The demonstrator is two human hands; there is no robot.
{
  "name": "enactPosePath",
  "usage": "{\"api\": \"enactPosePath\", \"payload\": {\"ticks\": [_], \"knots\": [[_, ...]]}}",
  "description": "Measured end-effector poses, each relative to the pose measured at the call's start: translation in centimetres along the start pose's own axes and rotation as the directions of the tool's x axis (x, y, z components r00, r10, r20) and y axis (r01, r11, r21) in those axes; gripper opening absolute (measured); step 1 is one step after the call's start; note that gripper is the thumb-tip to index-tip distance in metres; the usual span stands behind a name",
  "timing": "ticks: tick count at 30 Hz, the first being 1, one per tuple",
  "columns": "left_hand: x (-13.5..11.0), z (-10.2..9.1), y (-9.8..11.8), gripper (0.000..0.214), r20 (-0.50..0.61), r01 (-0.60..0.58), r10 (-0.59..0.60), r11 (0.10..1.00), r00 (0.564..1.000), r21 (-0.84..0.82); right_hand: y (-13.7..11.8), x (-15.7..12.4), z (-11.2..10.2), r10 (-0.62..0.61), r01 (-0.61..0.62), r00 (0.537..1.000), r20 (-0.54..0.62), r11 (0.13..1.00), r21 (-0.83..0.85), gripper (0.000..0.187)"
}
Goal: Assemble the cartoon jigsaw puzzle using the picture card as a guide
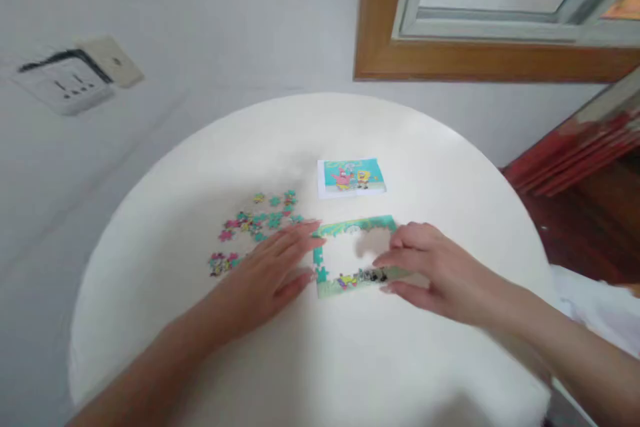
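Note:
A jigsaw puzzle border (pixel 327 290) lies on the white table with its middle unfilled. Teal and green pieces form its top and left sides, while yellow, black and pale green parts run along the bottom. My left hand (pixel 277 270) lies open, fingers stretched out and tips at the border's left side. Over the right side is my right hand (pixel 430 270), thumb and fingers apart, touching the lower right part and hiding much of that side. Loose puzzle pieces (pixel 245 221) in pink, teal and yellow are scattered left of the border, some close to my left hand.
A reference picture (pixel 355 177) with a pink and a yellow cartoon figure lies behind the border. The round white table (pixel 350 360) reaches toward the wall. Beyond it are a wood-framed window (pixel 380 60) and a wall socket (pixel 73 83). Red fabric (pixel 575 147) hangs at the right.

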State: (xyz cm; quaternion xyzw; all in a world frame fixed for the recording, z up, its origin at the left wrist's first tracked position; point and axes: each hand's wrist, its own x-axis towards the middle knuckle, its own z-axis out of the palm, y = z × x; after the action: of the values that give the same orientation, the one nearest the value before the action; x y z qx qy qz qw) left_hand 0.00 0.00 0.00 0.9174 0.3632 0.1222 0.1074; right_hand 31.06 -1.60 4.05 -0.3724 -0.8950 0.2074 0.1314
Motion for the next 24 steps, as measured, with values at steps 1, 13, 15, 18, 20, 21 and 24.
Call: {"api": "enactPosePath", "payload": {"ticks": [1,13,15,18,20,21,24], "knots": [[0.0,0.2,-0.1,0.039,-0.027,-0.012,0.013,1.0,1.0,0.008,-0.9,0.7,0.5,-0.01,0.01,1.0,0.02,1.0,-0.003,0.028],[0.7,1.2,-0.4,0.028,-0.122,-0.01,0.018,0.997,0.992,0.07,-3.4,4.3,4.6,0.043,-0.04,0.999,0.022,0.99,-0.132,0.043],[0.8,1.1,-0.3,0.028,-0.118,-0.002,0.009,0.998,0.993,0.058,-3.3,4.2,4.6,0.033,-0.03,0.999,0.021,0.993,-0.118,0.041],[0.7,0.9,-0.2,0.028,-0.111,0.006,-0.001,0.999,0.994,0.044,-3.1,4.2,4.7,0.017,-0.015,1.0,0.016,0.994,-0.107,0.035],[0.7,0.9,-0.1,0.028,-0.101,0.005,-0.002,0.999,0.995,0.034,-3.0,4.3,4.8,0.017,-0.015,1.0,0.014,0.995,-0.098,0.032],[0.7,0.8,-0.1,0.028,-0.098,0.007,-0.004,1.0,0.995,0.029,-3.0,4.3,4.9,0.019,-0.018,1.0,0.013,0.995,-0.094,0.031],[0.8,0.7,0.0,0.026,-0.1,0.011,-0.009,1.0,0.995,0.017,-3.0,4.3,4.9,0.02,-0.02,1.0,0.008,0.995,-0.095,0.028]]}}
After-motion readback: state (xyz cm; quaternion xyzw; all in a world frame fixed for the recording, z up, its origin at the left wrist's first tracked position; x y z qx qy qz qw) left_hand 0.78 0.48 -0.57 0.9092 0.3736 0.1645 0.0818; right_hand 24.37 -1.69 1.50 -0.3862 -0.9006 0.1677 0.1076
